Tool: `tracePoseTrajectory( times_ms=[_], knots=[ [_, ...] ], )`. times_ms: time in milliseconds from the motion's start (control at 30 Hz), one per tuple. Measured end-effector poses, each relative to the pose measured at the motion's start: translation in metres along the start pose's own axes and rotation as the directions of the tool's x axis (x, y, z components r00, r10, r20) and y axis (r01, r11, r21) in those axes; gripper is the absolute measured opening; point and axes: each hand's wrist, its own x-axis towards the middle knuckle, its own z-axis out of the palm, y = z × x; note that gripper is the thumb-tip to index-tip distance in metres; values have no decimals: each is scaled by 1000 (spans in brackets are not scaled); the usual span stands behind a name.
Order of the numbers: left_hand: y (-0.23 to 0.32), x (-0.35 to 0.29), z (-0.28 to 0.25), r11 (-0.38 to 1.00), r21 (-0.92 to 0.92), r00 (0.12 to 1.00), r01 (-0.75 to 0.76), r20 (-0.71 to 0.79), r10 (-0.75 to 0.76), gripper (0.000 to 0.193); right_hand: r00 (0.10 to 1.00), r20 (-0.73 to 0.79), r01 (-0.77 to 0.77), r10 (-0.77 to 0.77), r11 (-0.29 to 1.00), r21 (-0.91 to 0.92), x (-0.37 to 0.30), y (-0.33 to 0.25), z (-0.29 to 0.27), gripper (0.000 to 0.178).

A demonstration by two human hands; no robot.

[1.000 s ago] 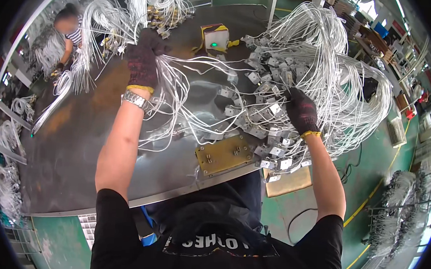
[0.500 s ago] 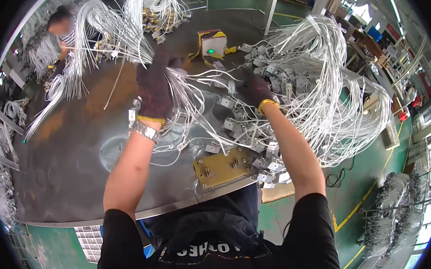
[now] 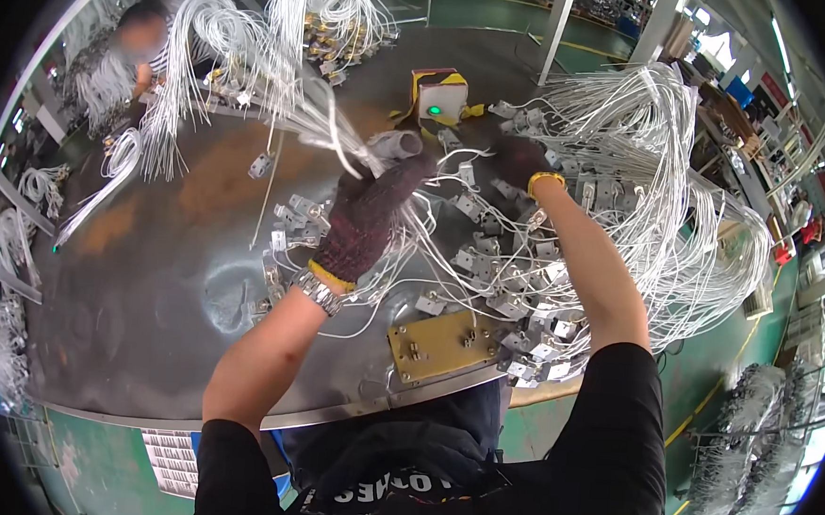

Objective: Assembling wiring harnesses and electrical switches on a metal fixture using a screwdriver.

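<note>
My left hand (image 3: 372, 219), in a dark knit glove with a yellow cuff, is closed around a bundle of white wires (image 3: 329, 132) above the metal table. The bundle runs up and left from the fist, and more strands trail below it. To the right, my right hand (image 3: 520, 164), gloved alike, is closed at the edge of a pile of small metal connectors (image 3: 513, 306). A single white wire (image 3: 463, 154) reaches its fingertips, which are dark and partly blurred. By my left wrist lies a smaller group of connectors (image 3: 299, 220).
Beyond my hands stands a small white box (image 3: 442, 97) with yellow-black tape and a green light. A brass-coloured plate fixture (image 3: 443, 346) sits at the table's near edge. Thick white wire coils (image 3: 640, 168) hang over the right side. A person (image 3: 142, 38) works at far left.
My left hand has moved right and nearer with the wire bundle, turning it across the table. Connectors beside the left wrist have come into sight. The right hand stays by the pile.
</note>
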Motion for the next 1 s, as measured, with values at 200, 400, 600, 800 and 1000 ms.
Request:
tracePoseTrajectory(
  times_ms=[200,400,600,800,1000],
  knots=[
    [8,18,15,980,-195,996,36,-78,-52,28,865,-180,-425,468,875,233,22,-20,-29,38],
    [35,10,-58,951,-147,960,-270,-110,256,31,978,-202,96,-50,970,225,13,-81,-45,39],
    [143,17,-113,856,-394,931,-335,-279,235,33,919,-362,250,-155,940,232,-4,-67,-23,38],
    [189,1,-135,861,-219,756,-459,-606,249,27,997,-53,66,-54,967,245,-59,-101,-54,37],
    [183,-13,-161,866,-269,817,-421,-527,234,20,982,41,175,-183,974,141,-156,-113,-59,46]
  ],
)
